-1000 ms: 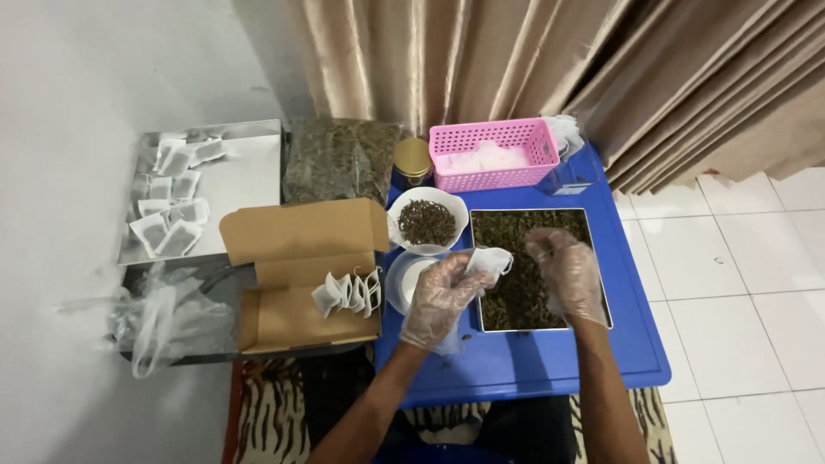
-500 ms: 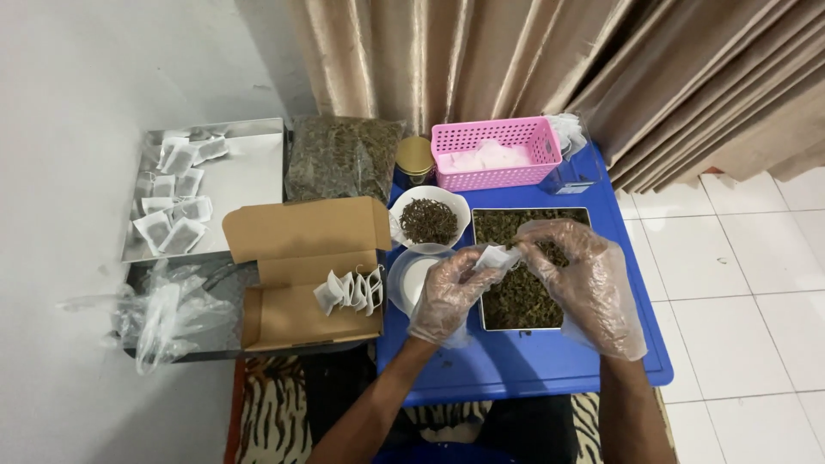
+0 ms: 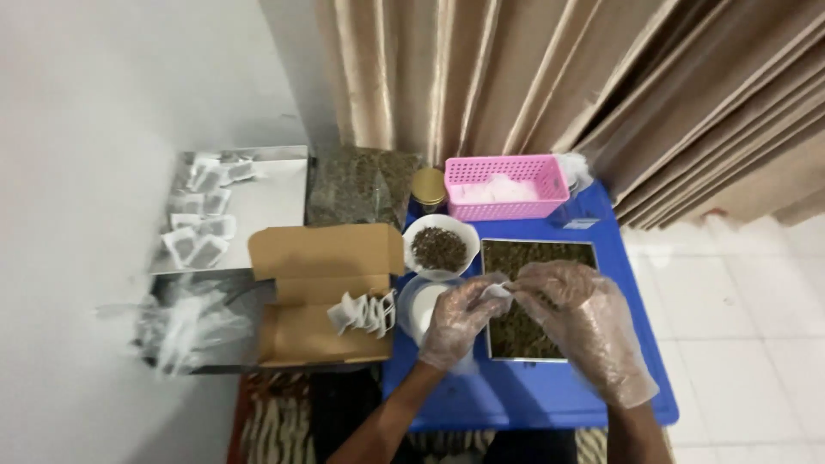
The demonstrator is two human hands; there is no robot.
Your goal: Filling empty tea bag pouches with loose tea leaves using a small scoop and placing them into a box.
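Clear-gloved left hand (image 3: 460,322) and right hand (image 3: 580,318) together, fingers (image 3: 516,296) pinching one small white pouch (image 3: 496,291) over the tray (image 3: 537,258).

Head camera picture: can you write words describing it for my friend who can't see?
Two hands in clear plastic gloves, left hand and right hand, hold a small white paper sachet together over a metal tray of dried leaves on a blue plastic table.
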